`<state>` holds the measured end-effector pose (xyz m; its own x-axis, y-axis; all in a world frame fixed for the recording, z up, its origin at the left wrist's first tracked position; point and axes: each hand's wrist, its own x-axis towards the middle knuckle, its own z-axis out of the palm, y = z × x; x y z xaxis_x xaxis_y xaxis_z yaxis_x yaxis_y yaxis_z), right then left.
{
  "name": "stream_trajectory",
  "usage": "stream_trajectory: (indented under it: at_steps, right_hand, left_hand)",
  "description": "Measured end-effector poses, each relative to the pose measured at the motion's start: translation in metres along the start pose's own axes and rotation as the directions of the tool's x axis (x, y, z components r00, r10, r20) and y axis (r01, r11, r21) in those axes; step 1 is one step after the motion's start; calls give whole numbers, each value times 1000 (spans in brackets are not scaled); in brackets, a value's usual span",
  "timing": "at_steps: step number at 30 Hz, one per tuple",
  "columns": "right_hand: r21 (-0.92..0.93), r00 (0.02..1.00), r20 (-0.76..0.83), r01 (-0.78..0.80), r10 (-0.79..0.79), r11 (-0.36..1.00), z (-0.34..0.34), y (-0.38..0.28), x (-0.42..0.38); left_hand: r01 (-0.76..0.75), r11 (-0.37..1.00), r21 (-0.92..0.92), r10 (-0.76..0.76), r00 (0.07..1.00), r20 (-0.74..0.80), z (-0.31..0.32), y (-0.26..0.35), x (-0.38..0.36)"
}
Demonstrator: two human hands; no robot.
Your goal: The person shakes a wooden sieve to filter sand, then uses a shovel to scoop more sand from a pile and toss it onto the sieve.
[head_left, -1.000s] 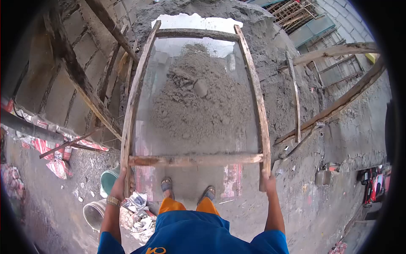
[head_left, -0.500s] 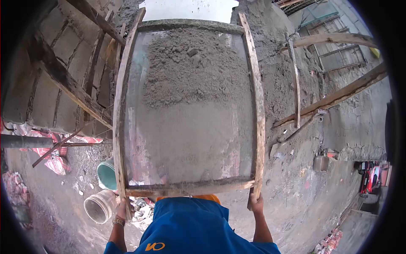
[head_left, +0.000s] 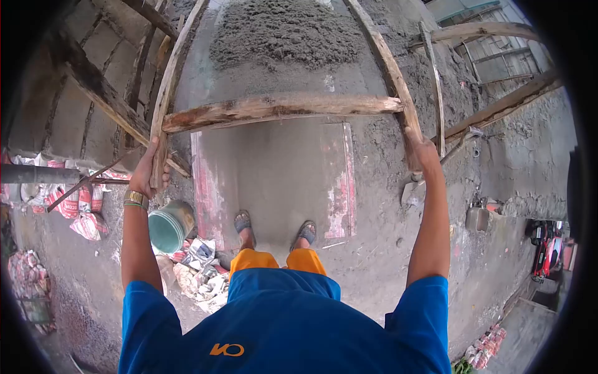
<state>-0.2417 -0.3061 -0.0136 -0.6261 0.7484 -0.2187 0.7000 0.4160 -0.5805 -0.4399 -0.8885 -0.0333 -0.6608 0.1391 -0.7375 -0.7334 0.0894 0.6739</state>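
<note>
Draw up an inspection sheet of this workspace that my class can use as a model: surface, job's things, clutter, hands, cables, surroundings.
Surface: grey ground; a sheet with red-and-white edges lies beneath the sandalled feet.
Job's things: wooden frame with what looks like fine mesh; grey, crumbly material heaped on its far part.
Clutter: green bucket, crumpled bags, shovel-like tool.
Hands: left hand and right hand each grip a near end of the frame's side rails.
Cables: nothing seen for certain.
Surroundings: block wall and red-and-white sacks at left; wooden pole at right.
</note>
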Motion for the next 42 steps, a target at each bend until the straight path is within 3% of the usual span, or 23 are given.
stream_trajectory:
  at_steps: [1,3,5,6,8,11,14,15,16,17,20,23,26,28,29,30,31,32,33,35,37,39,42]
  right_hand:
    - [-24,1000,1,15,-15,1000,1,4,-7]
    - [-8,997,-82,-1,0,1000,65,127,-23]
    - [-4,996,-56,-67,67,998,96,174,-101]
    - [161,988,58,-149,142,976,98,178,-138]
    - [225,988,97,-136,116,965,119,273,-188]
    - [451,979,172,-174,107,875,124,321,-242]
    - [390,974,185,-194,129,900,133,308,-199]
    - [310,956,203,-270,214,912,139,298,-165]
    - [190,972,142,-212,187,959,135,243,-130]
    - [61,990,51,-138,135,989,146,246,-87]
    - [-17,991,-19,-134,134,991,85,90,-31]
    - [41,994,46,-104,102,994,14,10,0]
    - [27,992,31,-119,118,993,35,76,-2]
    - [154,997,-40,-55,62,987,62,105,-68]
    - [71,996,-27,-86,88,994,83,150,-98]
    - [144,998,-49,-28,35,989,113,223,-122]
    - [173,993,30,-115,112,978,121,249,-155]
    - [382,973,157,-220,172,898,126,274,-187]
    - [371,959,236,-237,155,898,124,290,-212]
    - [451,972,203,-198,116,870,133,344,-254]
    - [395,980,193,-129,55,910,135,333,-251]
    - [392,974,191,-193,125,900,147,315,-200]
    - [151,970,115,-230,214,961,148,230,-79]
  left_hand:
    - [17,1000,-5,-18,998,-52,-3,-22,1]
    - [35,998,-50,-40,994,-105,-19,-105,0]
    - [47,994,-97,-58,992,-112,-45,-196,-9]
    - [158,970,-184,-164,986,-19,-73,-249,-13]
    - [171,946,-275,-194,979,-61,-93,-331,-51]
    - [106,895,-434,-159,983,-87,-125,-435,-85]
    - [67,949,-307,-88,995,-56,-108,-393,-57]
    - [122,933,-339,-153,986,-66,-94,-358,-29]
    - [150,948,-279,-183,979,-94,-71,-302,-7]
    - [174,962,-212,-194,978,-79,-60,-255,14]
    - [72,996,-45,-77,988,-133,-14,-102,11]
    - [-20,999,37,20,1000,-21,-15,-19,4]
    - [-23,1000,-11,22,1000,-21,-17,-49,-1]
    - [-3,997,-82,-2,998,-67,-29,-136,-4]
    - [43,994,-102,-51,995,-81,-38,-182,-10]
    - [128,977,-169,-136,990,-39,-61,-240,-8]
    - [130,971,-200,-143,988,-52,-74,-283,-21]
    - [47,981,-188,-65,994,-89,-77,-313,-43]
    - [141,966,-216,-160,984,-75,-95,-351,-59]
    - [95,952,-290,-139,981,-134,-113,-406,-86]
    - [8,978,-206,-38,989,-140,-111,-404,-85]
    - [140,938,-318,-166,984,-58,-116,-390,-27]
    - [122,983,-140,-136,986,-96,-44,-229,33]
